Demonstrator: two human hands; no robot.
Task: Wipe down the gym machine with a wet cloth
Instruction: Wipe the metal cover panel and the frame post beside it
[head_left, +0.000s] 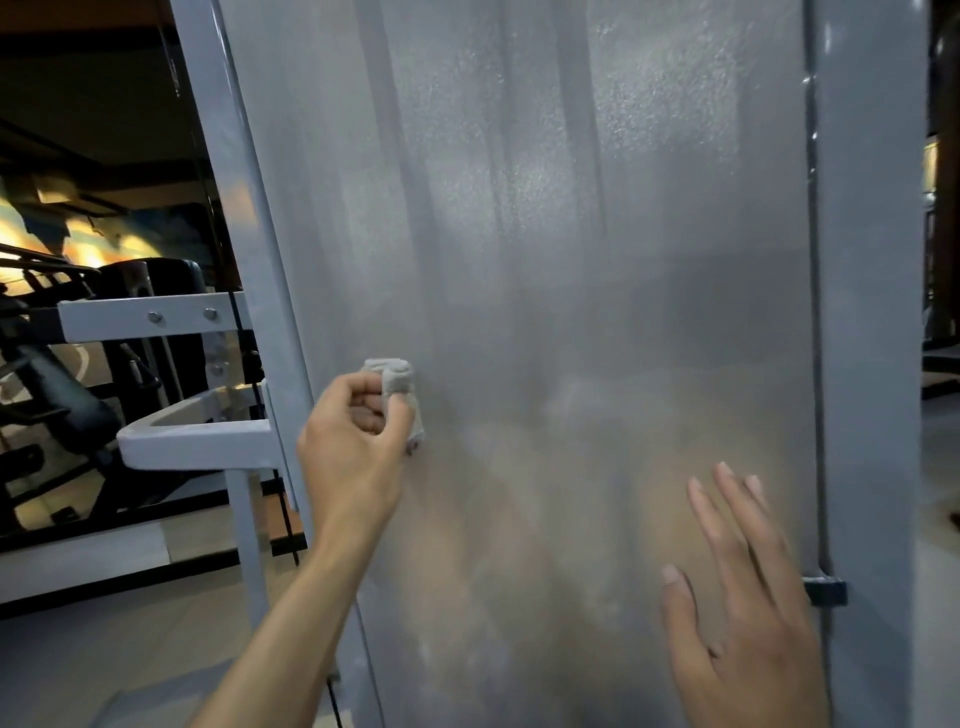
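Note:
A tall grey translucent panel of the gym machine fills the middle of the head view, hazy and streaked. My left hand grips a small bunched grey cloth and holds it against the panel near its left edge. My right hand lies flat on the lower right of the panel with the fingers straight and spread, holding nothing.
A grey steel post frames the panel on the left, with cross bars and a bracket sticking out leftward. Another grey upright stands on the right with a dark clip. Black padded gym equipment sits behind on the left.

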